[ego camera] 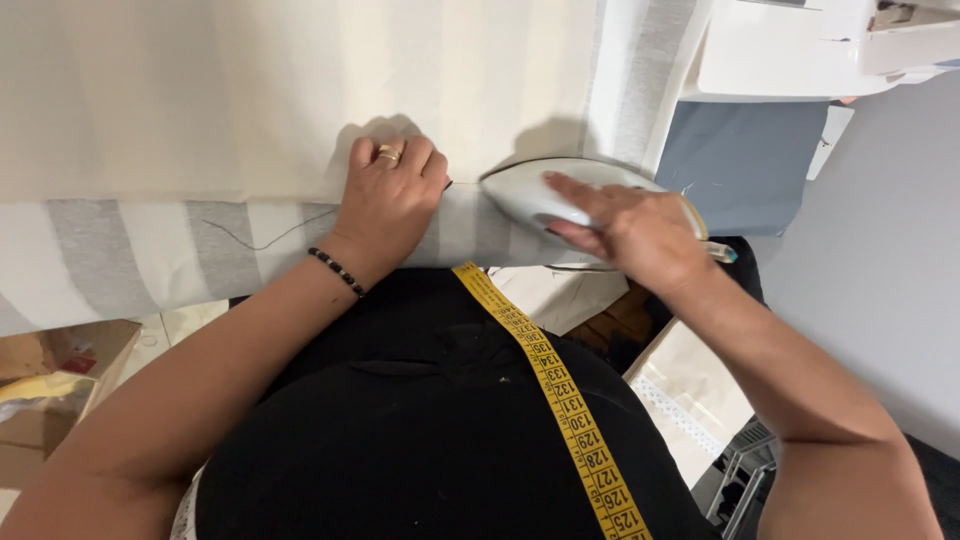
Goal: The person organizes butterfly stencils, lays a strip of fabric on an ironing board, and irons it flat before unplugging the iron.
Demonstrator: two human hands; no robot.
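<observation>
Head view shows the white iron [560,200] gripped by the right hand [640,232], pointing left toward the left hand [392,205], which presses flat and open on the striped fabric [150,245] just beside its tip.

The scene is brightly and evenly lit, apparently from above and somewhat behind the person, since soft shadows fall away from the body onto the cloth [250,90]: one past the left hand [388,200], another beyond the white iron [545,195] under the right hand [640,232]. The pale cloth is near washed out at the top, its stripes faint. A mild sheen sits on the iron's shell. Focus is sharp at the centre (the yellow tape measure [560,400] reads crisply), softer at the corners, where lines bow slightly.
</observation>
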